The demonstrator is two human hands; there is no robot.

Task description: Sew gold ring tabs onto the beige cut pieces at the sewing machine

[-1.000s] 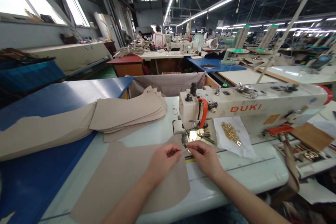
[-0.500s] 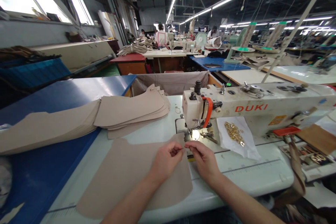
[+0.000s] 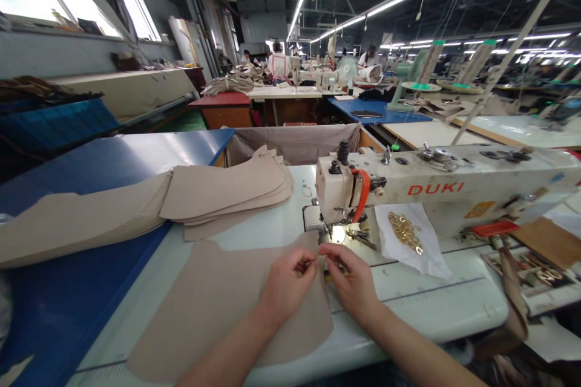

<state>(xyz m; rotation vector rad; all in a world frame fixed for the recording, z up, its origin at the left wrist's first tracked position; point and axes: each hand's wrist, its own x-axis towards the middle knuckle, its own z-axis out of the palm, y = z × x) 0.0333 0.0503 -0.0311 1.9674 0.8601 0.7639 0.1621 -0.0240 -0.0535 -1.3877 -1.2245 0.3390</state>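
My left hand [image 3: 290, 281] and my right hand [image 3: 351, 281] are pinched closed, fingertips almost meeting, just in front of the needle area of a white sewing machine [image 3: 385, 184]. Whatever small thing lies between the fingertips is too hidden to name. Beneath my left hand a beige fabric panel [image 3: 204, 308] lies flat, its right edge under the fingertips. To the right of my right hand, gold metal rings [image 3: 405, 233] sit heaped on a white sheet [image 3: 433, 257]. The lit metal needle plate [image 3: 338, 234] shows just beyond my fingers.
Stacked beige panels [image 3: 227, 187] lie behind on the left, with another stack [image 3: 86, 217] over a blue table [image 3: 122, 290]. A tray of metal parts [image 3: 544, 275] stands at the right. Beyond the machine is a cloth-lined bin [image 3: 295, 140]; people work farther back.
Both hands stay in nearly the same place, still pinched together. My right fingers have shifted slightly; the panel and the machine look unmoved.
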